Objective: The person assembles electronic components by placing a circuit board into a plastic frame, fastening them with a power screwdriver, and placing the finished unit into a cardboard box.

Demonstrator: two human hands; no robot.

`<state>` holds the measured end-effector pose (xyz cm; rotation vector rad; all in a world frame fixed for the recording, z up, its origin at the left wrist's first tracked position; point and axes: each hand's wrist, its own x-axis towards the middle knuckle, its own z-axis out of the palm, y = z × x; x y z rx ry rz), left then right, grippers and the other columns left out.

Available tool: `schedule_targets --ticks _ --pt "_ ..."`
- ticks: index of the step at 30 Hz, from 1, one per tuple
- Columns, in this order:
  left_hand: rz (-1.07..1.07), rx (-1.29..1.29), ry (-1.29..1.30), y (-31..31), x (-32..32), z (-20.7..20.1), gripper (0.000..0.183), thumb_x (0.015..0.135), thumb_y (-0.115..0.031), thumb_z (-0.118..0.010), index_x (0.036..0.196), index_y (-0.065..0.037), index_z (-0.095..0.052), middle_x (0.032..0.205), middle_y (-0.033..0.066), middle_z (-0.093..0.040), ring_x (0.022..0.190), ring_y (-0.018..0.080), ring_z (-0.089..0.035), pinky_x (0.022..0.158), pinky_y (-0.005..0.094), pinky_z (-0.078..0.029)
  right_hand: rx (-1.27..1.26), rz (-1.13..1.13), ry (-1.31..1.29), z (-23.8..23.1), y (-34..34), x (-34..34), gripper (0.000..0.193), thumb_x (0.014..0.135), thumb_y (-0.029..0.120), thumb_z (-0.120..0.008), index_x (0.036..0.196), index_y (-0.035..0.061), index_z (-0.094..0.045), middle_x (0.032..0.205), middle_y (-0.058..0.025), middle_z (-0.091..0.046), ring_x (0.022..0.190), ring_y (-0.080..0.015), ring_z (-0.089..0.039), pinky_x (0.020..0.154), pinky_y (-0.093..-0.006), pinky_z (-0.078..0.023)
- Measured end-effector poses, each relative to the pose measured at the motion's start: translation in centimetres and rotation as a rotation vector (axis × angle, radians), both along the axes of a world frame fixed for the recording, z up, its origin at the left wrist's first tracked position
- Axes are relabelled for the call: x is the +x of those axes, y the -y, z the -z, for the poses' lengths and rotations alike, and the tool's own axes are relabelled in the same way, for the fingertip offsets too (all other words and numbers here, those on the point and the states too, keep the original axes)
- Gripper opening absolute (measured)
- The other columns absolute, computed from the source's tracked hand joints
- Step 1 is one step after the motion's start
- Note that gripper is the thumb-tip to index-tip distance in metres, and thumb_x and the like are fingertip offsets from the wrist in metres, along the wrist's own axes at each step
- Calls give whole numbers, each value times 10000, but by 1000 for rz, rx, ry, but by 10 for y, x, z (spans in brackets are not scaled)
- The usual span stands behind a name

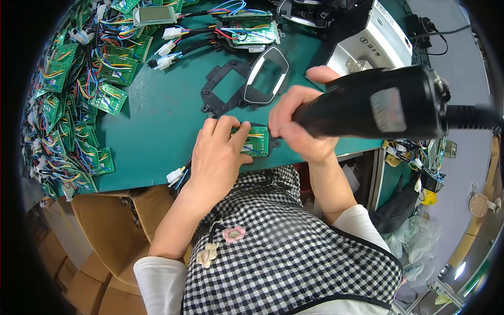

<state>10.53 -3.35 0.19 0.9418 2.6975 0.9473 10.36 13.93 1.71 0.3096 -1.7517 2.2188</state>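
Observation:
A green circuit board [256, 143] sits in a black plastic frame [274, 143] near the front edge of the bench. My left hand [215, 152] grips it from the left, fingertips on its top and the thumb at its near side. In my right hand [305, 123] is a thick black electric screwdriver [362, 107], its cable leaving to the right. The fingers wrap round its front end beside the board's right edge; the tip is hidden behind them. Beyond the board lie a black bracket [223, 86] and a black bezel with a clear window [266, 75].
Heaps of wired circuit boards [118, 68] cover the bench's left side. A wired assembly [257, 34] with white connectors lies at the back. A silver-and-black machine [367, 39] stands at the back right. Cardboard boxes [107, 231] are below the bench on the left.

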Motion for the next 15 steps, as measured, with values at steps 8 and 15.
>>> schedule_targets --ticks 8,15 --pt "-98 -5 -28 -11 9 3 532 549 -52 -770 1052 1 -605 984 87 -511 866 265 -480 749 365 -417 117 410 -378 -22 -42 1 59 719 -47 -570 671 -22 -547 685 -82 -546 518 -141 -534 535 -312 -487" --pt "-97 3 -59 -17 11 1 638 564 -81 -781 1153 -11 -545 1059 98 -522 960 272 -494 812 370 -398 218 634 -379 -52 -86 -25 660 751 -71 -601 1309 -34 -249 642 -48 -588 523 -133 -572 580 -244 -482"
